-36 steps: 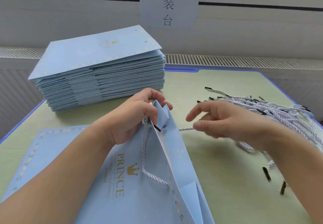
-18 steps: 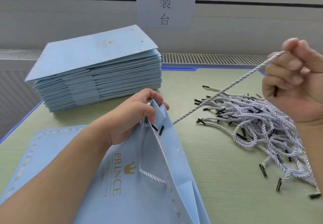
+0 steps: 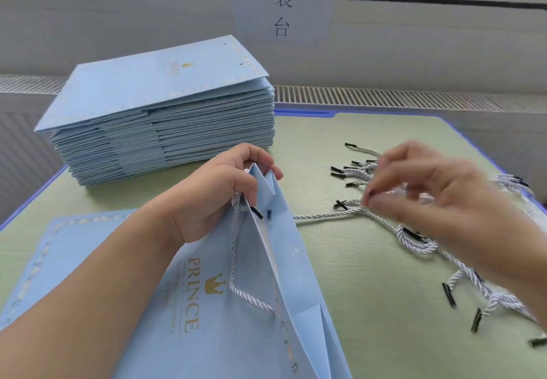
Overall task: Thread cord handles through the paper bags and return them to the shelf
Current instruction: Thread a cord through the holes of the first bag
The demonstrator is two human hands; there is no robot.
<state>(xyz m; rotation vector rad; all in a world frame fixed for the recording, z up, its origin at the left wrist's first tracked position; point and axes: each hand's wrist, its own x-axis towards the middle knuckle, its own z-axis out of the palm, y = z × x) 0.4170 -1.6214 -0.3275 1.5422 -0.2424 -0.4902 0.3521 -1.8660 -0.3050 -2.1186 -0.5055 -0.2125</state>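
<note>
**Handling Properties: Paper Bag and Cord Handle**

At the centre of the counter [image 3: 340, 304], the paper bag [image 3: 266, 304] stands partly opened, its mouth held up by the left hand [image 3: 213, 195]. That hand's fingers are curled over the folded gusset at the top edge and grip it. One cord [image 3: 236, 260] already hangs in a loop down the near panel. Two black tips show just inside the mouth.

The bag is light, thin card. It should hold its creases but will likely buckle or tear at the punched holes if pulled hard. Grip at the reinforced top fold, as the left hand does, not on the flat panel.

A second cord [image 3: 325, 216] runs across the counter from the bag's far panel toward the right hand [image 3: 438, 198]. That hand is blurred; its fingertips appear pinched near the cord, but contact cannot be confirmed.

The cord is a soft, limp twisted rope and will not push through a hole unaided. Take hold at the stiff black tip, or just behind it.

The loose cords [image 3: 384, 168] lie in a tangle to the right. The stacked bags [image 3: 165, 130] sit flat at the far left.
</note>
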